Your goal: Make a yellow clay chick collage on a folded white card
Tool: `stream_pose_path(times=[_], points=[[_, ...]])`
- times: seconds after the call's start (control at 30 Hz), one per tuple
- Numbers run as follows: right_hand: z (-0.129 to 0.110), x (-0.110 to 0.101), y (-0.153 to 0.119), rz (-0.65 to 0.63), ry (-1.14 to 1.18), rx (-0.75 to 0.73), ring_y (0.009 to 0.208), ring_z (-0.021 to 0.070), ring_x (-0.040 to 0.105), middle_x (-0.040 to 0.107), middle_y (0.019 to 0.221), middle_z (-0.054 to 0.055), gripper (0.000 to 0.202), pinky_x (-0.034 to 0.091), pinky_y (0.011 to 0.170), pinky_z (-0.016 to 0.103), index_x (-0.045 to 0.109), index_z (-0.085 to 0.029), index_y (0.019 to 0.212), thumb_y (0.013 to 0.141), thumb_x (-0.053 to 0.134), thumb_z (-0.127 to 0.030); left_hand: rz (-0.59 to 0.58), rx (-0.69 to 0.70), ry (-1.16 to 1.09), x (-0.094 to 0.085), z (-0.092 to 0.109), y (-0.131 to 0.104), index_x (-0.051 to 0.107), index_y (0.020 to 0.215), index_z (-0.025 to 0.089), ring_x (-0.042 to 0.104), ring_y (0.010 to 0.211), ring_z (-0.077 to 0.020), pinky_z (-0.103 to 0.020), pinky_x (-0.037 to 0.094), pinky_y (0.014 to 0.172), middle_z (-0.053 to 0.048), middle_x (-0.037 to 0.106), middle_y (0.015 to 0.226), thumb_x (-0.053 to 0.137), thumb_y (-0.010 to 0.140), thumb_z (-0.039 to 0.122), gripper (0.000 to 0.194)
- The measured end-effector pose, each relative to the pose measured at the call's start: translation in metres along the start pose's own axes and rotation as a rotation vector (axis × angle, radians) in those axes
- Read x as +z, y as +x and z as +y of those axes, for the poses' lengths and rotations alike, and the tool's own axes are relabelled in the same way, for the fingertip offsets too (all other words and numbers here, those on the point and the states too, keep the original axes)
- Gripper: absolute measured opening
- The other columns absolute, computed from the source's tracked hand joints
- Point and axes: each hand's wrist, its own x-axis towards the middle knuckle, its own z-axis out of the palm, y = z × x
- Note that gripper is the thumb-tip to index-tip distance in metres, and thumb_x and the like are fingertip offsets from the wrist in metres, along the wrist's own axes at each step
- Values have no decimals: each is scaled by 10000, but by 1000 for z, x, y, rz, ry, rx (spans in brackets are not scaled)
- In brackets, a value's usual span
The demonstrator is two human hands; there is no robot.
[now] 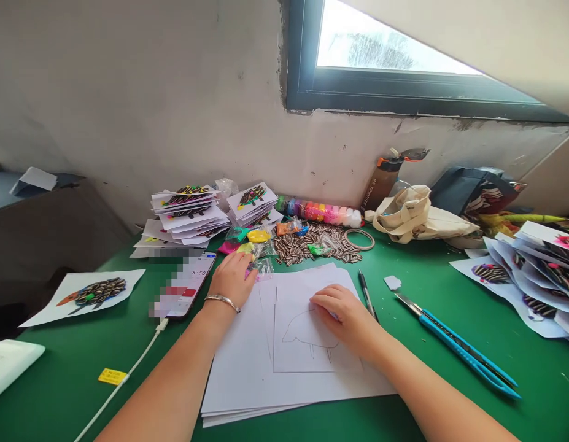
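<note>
A small white sheet point(307, 359) with a pencil-like outline of a round animal, with a pointed snout and thin legs, lies on a stack of larger white paper point(238, 380). My right hand point(344, 316) rests over the drawing's upper right part, fingers together and lying on the sheet. Stretched forward, my left hand point(231, 279) is at the stack's upper left corner, its fingertips beside small bags of coloured clay point(259, 236). A bracelet point(224, 299) circles the left wrist. Whatever is under either palm is hidden.
Sunflower seeds point(312, 242) and a tape roll point(359, 239) lie behind the paper. A black pen point(366, 291) and blue utility knife point(463, 350) are at right. A phone point(192, 282) with cable is at left. Finished seed pictures point(192, 215) stand in piles.
</note>
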Motion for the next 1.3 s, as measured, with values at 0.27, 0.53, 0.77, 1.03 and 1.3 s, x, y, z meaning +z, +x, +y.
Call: stream_pose_path(times=[0.27, 0.53, 0.77, 1.03, 1.3], points=[[-1, 1, -1, 64, -13, -31, 900, 207, 565, 671, 909, 53, 269, 451, 798, 373, 635, -229, 985, 869, 440, -85, -62, -32, -12, 6, 1, 1, 634, 1142, 198, 508, 1165, -259, -377, 384, 999, -79, 650, 1162, 426, 864, 393, 399], [-15, -14, 44, -38, -278, 18, 845, 209, 576, 687, 834, 58, 218, 427, 744, 334, 673, -225, 911, 835, 496, -125, -90, -79, -27, 4, 5, 0, 663, 1090, 229, 466, 1218, -296, -454, 336, 1014, -79, 651, 1181, 441, 854, 432, 383], [-16, 10, 166, -40, -357, 54, 964, 215, 570, 666, 1006, 84, 242, 418, 828, 310, 663, -186, 985, 824, 506, -97, -10, -82, -64, -8, 7, -4, 666, 1066, 233, 447, 1229, -290, -460, 346, 1002, -66, 646, 1186, 430, 877, 391, 341], [-2, 52, 225, -37, -363, 122, 983, 198, 586, 556, 1184, 81, 315, 507, 826, 407, 536, -169, 1178, 908, 534, -331, 100, -16, -159, -2, 5, -6, 693, 972, 218, 525, 1157, -283, -458, 383, 994, -73, 687, 1094, 440, 878, 311, 286], [-10, 14, 196, -8, -28, 209, 846, 178, 586, 639, 923, 34, 161, 476, 744, 320, 617, -191, 981, 889, 513, -274, 294, -16, -421, -10, 7, -5, 606, 1166, 194, 482, 1215, -237, -405, 355, 1063, -92, 595, 1244, 434, 894, 324, 346]])
